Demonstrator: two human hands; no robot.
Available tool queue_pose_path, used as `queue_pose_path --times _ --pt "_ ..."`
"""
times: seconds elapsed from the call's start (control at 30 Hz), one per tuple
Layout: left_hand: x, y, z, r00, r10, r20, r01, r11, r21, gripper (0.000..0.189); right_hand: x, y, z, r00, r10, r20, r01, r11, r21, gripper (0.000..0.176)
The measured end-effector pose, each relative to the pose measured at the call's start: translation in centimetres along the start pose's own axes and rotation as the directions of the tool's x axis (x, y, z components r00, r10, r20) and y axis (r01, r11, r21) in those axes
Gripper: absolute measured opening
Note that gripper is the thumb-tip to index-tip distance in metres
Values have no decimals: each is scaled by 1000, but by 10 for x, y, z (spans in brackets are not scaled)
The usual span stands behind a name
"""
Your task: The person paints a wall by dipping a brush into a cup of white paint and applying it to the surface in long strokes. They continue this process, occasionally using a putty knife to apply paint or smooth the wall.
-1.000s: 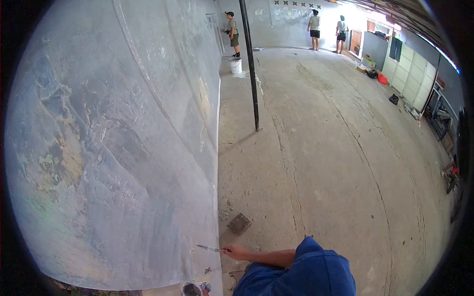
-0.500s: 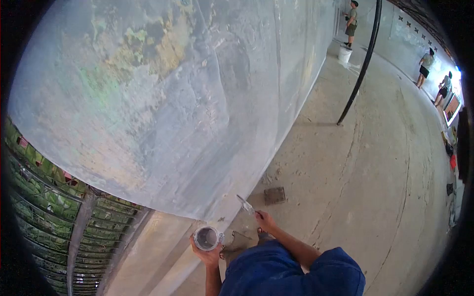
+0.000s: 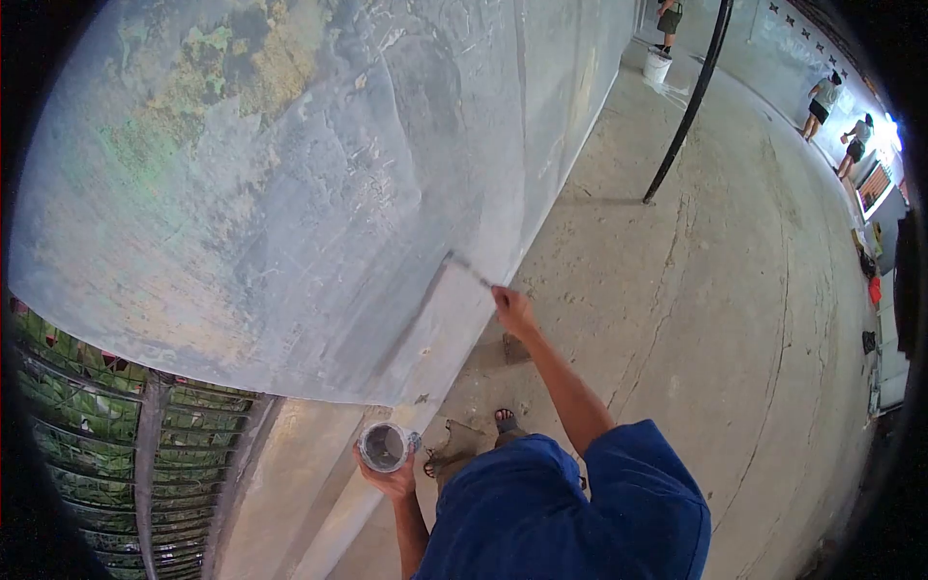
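My left hand (image 3: 390,479) is wrapped round a small round container (image 3: 384,448) with grey material inside, held at the lower middle of the view. My right arm is stretched forward, and my right hand (image 3: 513,310) is closed round the handle of a brush-like tool (image 3: 471,271). The tool's head lies at the lower part of the grey, patchy wall (image 3: 338,232). Streaks of grey coating and yellowish, greenish patches show on this wall.
A dark block (image 3: 516,349) lies on the concrete floor (image 3: 628,319) near my right arm. A black pole (image 3: 692,104) slants up beyond. Farther off, one person stands by a white bucket (image 3: 657,67), and two people are near the far wall. Metal bars (image 3: 150,464) are at left.
My right hand has moved forward and up with the tool, from near my feet to the wall. The view has shifted, and my left hand still holds the container.
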State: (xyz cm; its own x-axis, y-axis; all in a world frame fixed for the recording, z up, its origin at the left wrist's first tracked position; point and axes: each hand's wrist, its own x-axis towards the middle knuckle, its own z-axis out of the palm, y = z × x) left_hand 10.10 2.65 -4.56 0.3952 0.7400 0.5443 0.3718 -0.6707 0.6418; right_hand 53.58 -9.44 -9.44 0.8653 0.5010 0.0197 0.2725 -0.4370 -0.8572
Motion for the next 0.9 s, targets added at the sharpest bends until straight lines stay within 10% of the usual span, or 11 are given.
queue_pose_path --times 0.07,0.2,0.33,0.43,0.53,0.67,0.8,0.9 --pt "-2 2 2 992 -79 -102 73 996 -60 96 16 0 -5 935 150 -322 -126 988 93 35" --pt "16 22 -14 972 -226 70 233 964 -125 94 11 2 16 929 230 -289 -199 971 133 33" --pt "12 19 -12 977 -212 5 211 969 -132 92 -55 0 53 952 -225 205 187 964 188 37" --pt "10 12 -7 987 -144 -68 134 982 -132 92 -73 -4 33 750 -194 632 171 980 98 39" --pt "14 6 -11 988 -148 -50 142 984 -111 95 -62 -7 37 759 -88 645 183 980 -82 40" --pt "14 -4 -7 981 -185 -63 184 983 -24 98 -5 34 42 977 52 207 -53 999 -2 37" --pt "16 -12 -9 983 -155 -102 155 988 -11 109 15 38 24 946 254 -202 -224 961 160 40" --pt "16 -2 -14 965 -263 -12 261 962 -83 106 4 35 33 948 236 -212 -195 961 198 41"
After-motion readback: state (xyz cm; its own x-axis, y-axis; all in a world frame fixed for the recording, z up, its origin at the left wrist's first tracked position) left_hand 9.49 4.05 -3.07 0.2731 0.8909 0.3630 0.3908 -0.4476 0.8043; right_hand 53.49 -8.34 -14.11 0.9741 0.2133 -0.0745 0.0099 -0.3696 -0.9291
